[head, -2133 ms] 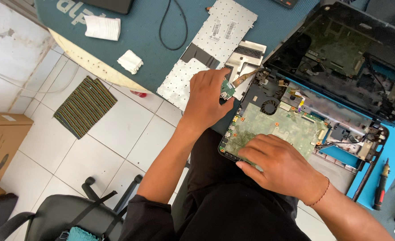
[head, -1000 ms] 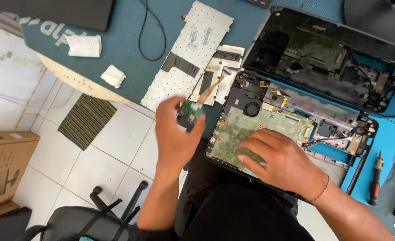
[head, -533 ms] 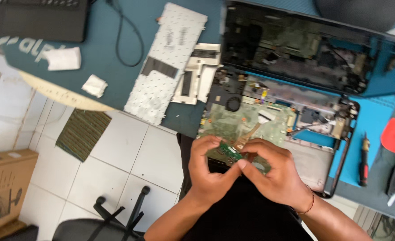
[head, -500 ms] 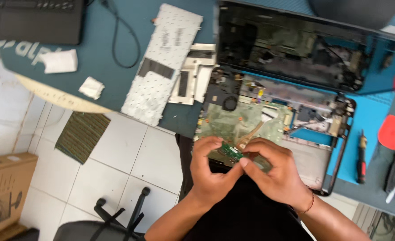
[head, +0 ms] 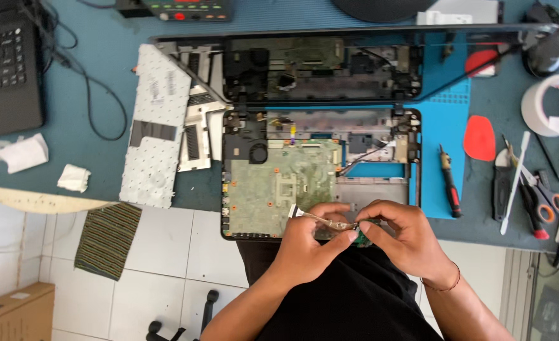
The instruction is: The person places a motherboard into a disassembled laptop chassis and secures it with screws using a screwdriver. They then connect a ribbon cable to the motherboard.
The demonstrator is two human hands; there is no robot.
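Note:
Both hands meet at the near edge of an opened laptop base (head: 412,158). My left hand (head: 311,243) and my right hand (head: 396,237) pinch a small green circuit board (head: 360,237) between their fingertips; a thin flat ribbon cable (head: 317,218) runs from it to the left. Under them lies the green motherboard (head: 285,189) inside the base. The laptop's lid shell (head: 317,66), stripped inside, lies flat beyond the base.
A detached keyboard (head: 153,126), face down, and a metal plate (head: 197,136) lie left of the base. A screwdriver (head: 450,183), red pry picks (head: 479,137), scissors, tweezers and a tape roll (head: 551,104) sit on the right. Another laptop (head: 5,69) is far left.
My left hand lifted the small board from beside the keyboard and brought it to my right hand. Both hands now hold it at the base's near edge. The camera view shifted right.

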